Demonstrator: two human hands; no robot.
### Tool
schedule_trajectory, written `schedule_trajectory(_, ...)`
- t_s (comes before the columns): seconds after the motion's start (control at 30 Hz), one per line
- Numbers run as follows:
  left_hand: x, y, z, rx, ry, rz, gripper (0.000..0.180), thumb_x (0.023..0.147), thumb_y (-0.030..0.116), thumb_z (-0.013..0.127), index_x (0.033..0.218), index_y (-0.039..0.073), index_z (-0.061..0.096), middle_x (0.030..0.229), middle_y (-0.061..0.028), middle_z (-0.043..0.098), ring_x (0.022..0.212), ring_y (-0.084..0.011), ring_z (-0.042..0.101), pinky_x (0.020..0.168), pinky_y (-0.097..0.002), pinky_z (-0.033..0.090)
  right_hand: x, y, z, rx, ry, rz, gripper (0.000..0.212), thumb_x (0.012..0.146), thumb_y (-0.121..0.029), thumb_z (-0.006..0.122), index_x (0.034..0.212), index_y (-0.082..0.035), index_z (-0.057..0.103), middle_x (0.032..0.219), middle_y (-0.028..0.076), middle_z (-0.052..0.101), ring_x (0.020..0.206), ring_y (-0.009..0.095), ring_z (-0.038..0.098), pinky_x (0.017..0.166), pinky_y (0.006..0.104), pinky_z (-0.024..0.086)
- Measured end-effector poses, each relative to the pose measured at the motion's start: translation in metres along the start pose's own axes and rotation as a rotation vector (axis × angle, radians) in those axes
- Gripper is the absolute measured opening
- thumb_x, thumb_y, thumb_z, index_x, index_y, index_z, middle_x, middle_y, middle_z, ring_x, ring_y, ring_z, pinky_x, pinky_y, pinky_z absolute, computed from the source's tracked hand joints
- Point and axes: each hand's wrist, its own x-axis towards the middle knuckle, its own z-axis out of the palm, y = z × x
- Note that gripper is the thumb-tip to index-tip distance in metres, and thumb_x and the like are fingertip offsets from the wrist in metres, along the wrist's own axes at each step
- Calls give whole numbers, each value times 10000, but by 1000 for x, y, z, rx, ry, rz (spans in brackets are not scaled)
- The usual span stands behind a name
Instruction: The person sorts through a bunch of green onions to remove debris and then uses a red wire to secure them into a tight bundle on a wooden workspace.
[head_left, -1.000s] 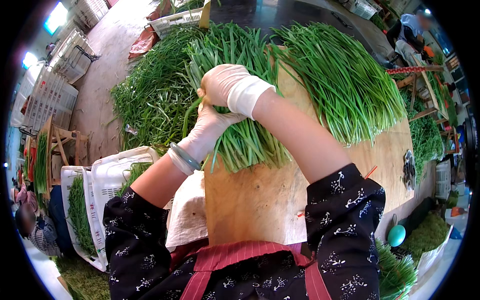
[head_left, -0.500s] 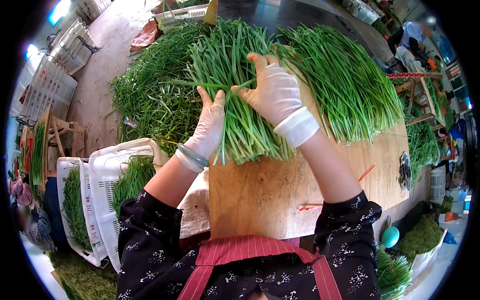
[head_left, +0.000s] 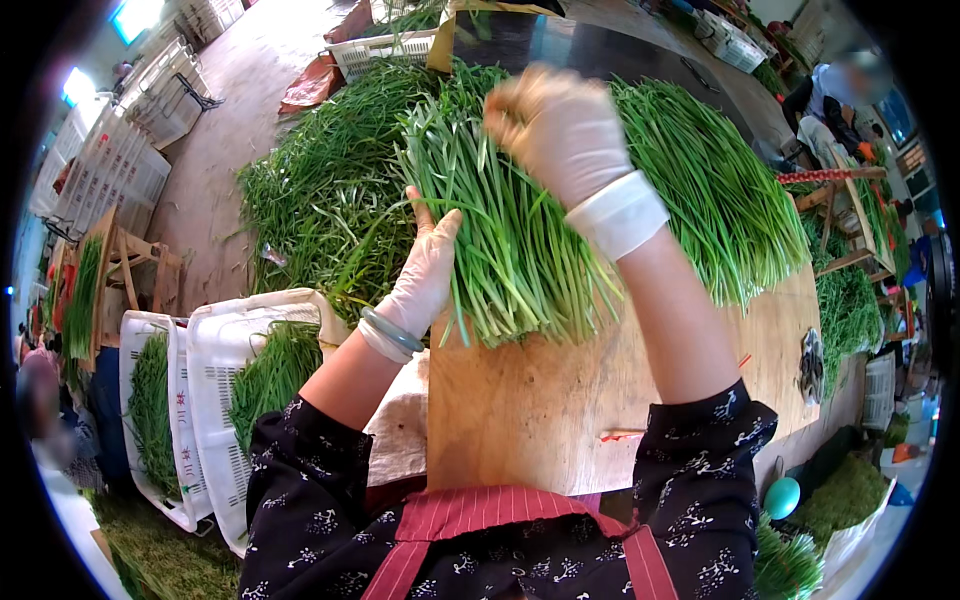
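A thick pile of garlic chives (head_left: 500,230) lies on the wooden table, its pale cut ends toward me. My left hand (head_left: 425,265), in a pale glove with a bangle at the wrist, rests open along the pile's left side, thumb and fingers extended. Over the far part of the pile is my gloved right hand (head_left: 560,135), its fingers curled and blurred by motion. Whatever it may hold is hidden. A second neat pile of chives (head_left: 710,190) lies to the right, and a loose, tangled heap of greens (head_left: 330,190) spreads at the left.
White crates (head_left: 215,375) with greens stand at the lower left. The wooden tabletop (head_left: 520,420) bears a red strip (head_left: 622,435). A dark object (head_left: 810,365) hangs at its right edge. A co-worker (head_left: 835,100) is at the far right.
My right hand has lifted toward the far end of the pile, its fingers curling in. The leaf lying crosswise between my hands no longer shows there. My left hand stays beside the pile.
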Motion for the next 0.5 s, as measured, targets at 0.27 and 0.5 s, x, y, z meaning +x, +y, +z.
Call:
schedule_trajectory(0.27,8,-15,-6,33,106,157,694,979,165,342,1416,267,-187,1375,-117,347,1126,-201,436,943,-288,387,-32,-25,68,170,-410,292,229,794,-303,551,813,-117,685,814,138,652,777,314,631,722,403,490)
schedule_trajectory(0.5,12,-22,-13,136,230,151,732,972,232,386,1415,248,-197,1235,-169,461,971,-207,495,865,-273,409,-48,-15,54,378,-192,176,212,757,-321,624,855,-141,679,918,105,634,876,274,610,800,393,455)
